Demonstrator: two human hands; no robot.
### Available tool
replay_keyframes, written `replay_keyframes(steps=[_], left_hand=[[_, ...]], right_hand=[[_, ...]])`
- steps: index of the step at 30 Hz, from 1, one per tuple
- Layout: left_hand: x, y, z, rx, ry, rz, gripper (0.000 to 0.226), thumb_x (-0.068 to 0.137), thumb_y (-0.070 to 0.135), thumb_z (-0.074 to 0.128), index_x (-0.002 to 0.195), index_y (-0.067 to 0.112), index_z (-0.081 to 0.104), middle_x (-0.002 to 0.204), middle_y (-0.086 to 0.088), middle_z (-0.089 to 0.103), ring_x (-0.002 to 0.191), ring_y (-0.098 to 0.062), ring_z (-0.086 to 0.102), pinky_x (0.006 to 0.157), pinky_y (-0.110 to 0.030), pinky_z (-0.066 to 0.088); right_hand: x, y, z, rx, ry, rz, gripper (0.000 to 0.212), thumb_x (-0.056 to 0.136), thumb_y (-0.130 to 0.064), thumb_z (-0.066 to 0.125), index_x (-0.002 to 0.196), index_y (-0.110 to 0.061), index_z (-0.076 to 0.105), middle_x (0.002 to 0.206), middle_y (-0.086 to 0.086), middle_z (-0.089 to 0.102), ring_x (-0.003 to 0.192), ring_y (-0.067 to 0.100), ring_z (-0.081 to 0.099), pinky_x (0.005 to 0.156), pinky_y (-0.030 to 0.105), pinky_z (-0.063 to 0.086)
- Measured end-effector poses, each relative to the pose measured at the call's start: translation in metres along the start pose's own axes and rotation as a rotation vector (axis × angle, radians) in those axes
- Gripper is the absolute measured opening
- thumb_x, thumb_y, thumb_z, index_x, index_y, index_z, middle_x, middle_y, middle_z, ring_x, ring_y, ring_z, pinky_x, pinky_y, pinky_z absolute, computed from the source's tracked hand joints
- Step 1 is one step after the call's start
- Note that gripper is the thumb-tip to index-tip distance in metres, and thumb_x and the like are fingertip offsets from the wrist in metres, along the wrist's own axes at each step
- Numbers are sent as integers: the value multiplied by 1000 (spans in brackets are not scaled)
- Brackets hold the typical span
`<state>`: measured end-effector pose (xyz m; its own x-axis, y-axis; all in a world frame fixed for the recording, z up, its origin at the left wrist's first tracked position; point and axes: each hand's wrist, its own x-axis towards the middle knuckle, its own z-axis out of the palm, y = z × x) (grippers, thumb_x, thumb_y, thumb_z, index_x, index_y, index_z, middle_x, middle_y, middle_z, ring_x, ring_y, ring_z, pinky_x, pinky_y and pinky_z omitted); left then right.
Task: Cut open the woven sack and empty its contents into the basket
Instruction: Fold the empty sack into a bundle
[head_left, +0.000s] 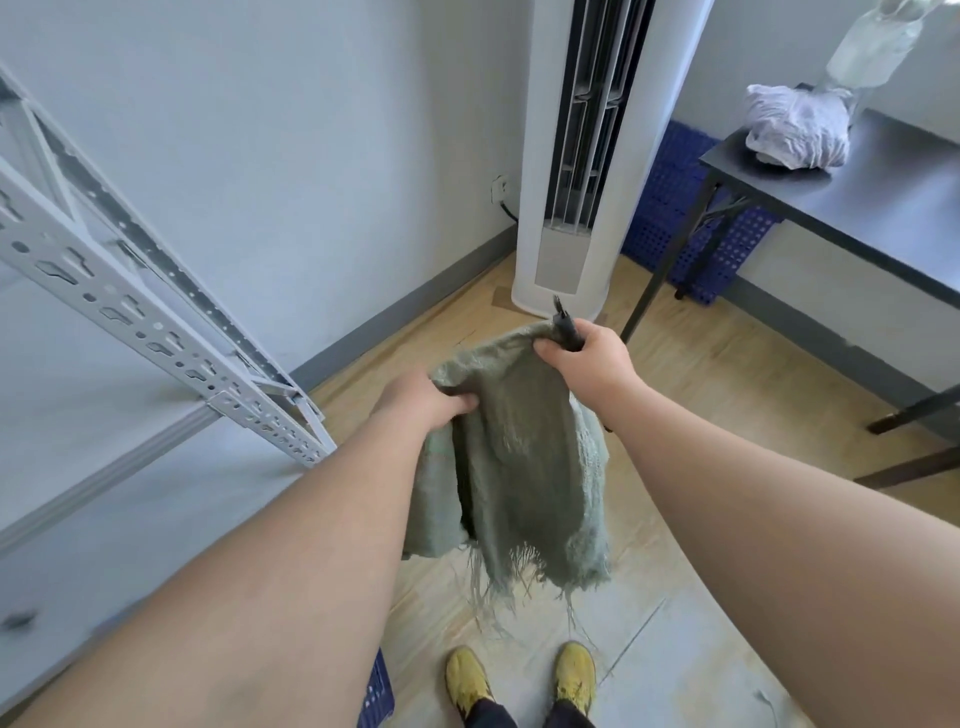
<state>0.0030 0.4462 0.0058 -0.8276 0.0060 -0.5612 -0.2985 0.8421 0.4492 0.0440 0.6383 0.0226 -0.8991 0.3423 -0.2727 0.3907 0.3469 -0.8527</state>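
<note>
Both hands hold the green woven sack (524, 452) up above the floor: left hand (421, 402) bunches one top corner, right hand (587, 358) grips the other together with a dark tool (566, 325), perhaps a cutter. Frayed, open bottom edge hangs over yellow shoes (519, 675). A blue basket (375, 696) corner shows below the left arm.

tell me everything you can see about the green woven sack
The woven sack is dull grey-green, of coarse plastic-looking weave, limp and apparently empty. It hangs in the air above the floor, in front of the person's yellow shoes. Its lower edge is ragged, with loose strands dangling. The left hand grips one upper corner; the right hand grips the other, bunched together with a dark tool. A dark fold or opening runs down its left side.
</note>
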Motion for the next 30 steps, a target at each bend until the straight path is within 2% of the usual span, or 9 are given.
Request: replay_keyframes(steps=[4,7,10,14,17,22,24,27,30], left_hand=[[2,0,5,-143,195,-154,21,90,35,63,95,15,61,85,-5,60,77,-28,59,61,-30,48],[32,-4,10,-549,92,-324,35,71,6,68,105,4,63,93,-13,66,82,-32,67,72,-40,60],[61,-11,13,-684,34,-383,34,75,6,65,109,5,66,90,-12,70,79,-28,68,79,-42,60],[29,9,-7,-592,200,-207,33,78,0,55,105,12,71,102,-11,72,90,-30,69,85,-45,59],[2,24,-11,-489,177,-2,32,84,6,57,104,26,71,107,1,69,100,-25,65,90,-40,56],[-12,45,-23,-338,156,222,26,84,6,58,93,28,70,105,2,71,102,-18,65,95,-36,53],[-13,45,-28,-283,134,233,21,83,10,62,89,27,71,99,4,72,101,-18,66,93,-33,53],[-17,40,-37,-172,15,289,17,82,18,71,97,26,73,109,2,71,104,-18,64,94,-29,50],[-16,26,-45,62,-200,297,68,73,40,82,135,29,56,130,6,57,118,-18,56,102,-32,43]], right_hand=[[-5,2,3,-59,-108,-47,23,84,-31,73,102,-16,70,99,7,72,96,27,66,92,47,53],[-9,0,8,-213,-182,-93,25,84,-27,73,99,-8,66,96,13,69,92,30,62,86,39,51],[-18,-2,4,-377,-314,-85,20,83,-29,74,93,-15,65,86,2,62,86,23,57,71,30,43],[-26,-5,-4,-169,-579,163,59,70,-68,69,109,-24,67,100,-9,69,79,12,52,71,26,43],[-20,-11,0,95,-467,213,61,77,-70,62,118,-24,64,97,-11,76,72,13,47,65,27,44],[-25,-27,22,31,-470,253,57,66,-59,80,102,-19,63,90,6,64,69,17,51,57,28,46],[-24,-29,27,56,-457,299,37,74,-36,79,98,-15,62,82,8,59,63,17,49,55,29,43],[-22,-24,31,102,-241,363,15,80,-8,63,92,-17,62,72,8,53,50,17,42,49,26,38],[-20,-19,31,197,-131,402,19,81,-5,55,87,-21,63,69,8,50,49,18,40,48,26,37]])
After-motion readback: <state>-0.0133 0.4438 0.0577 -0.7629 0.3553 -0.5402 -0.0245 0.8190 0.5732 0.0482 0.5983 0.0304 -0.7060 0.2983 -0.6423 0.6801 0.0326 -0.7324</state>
